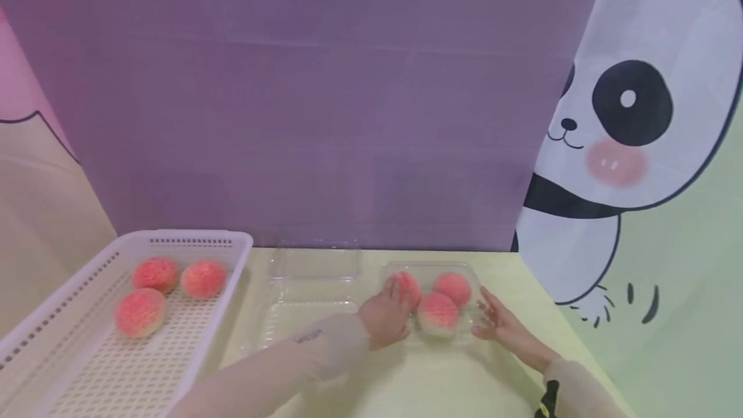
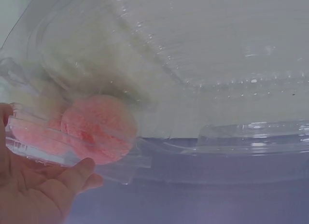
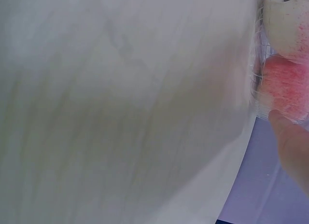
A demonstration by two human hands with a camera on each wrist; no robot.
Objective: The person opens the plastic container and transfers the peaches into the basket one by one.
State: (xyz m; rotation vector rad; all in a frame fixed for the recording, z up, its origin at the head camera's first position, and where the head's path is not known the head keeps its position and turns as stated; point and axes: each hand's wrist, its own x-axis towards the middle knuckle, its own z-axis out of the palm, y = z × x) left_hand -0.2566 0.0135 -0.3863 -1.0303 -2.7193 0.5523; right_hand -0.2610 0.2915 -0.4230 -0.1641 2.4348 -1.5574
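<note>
Three pink and cream peaches, one nearest the front point(image 1: 438, 315), sit in a clear plastic box point(image 1: 464, 338) on the table. My left hand point(image 1: 384, 318) reaches over the box's left side, its fingers against the left peach point(image 1: 411, 290). In the left wrist view a peach point(image 2: 101, 130) shows through clear plastic beside the thumb point(image 2: 79, 173). My right hand point(image 1: 511, 333) stands at the box's right side with fingers spread, near the back right peach point(image 1: 453, 289). In the right wrist view one finger point(image 3: 289, 139) overlaps the edge of a peach point(image 3: 282, 86).
At the left stands a white slatted basket point(image 1: 206, 366) holding three more peaches, one point(image 1: 140, 313) nearer the front. Between basket and filled box lies another clear plastic box point(image 1: 313, 307) with its lid point(image 1: 316, 263) raised at the back. A purple curtain point(image 1: 313, 102) hangs behind the table.
</note>
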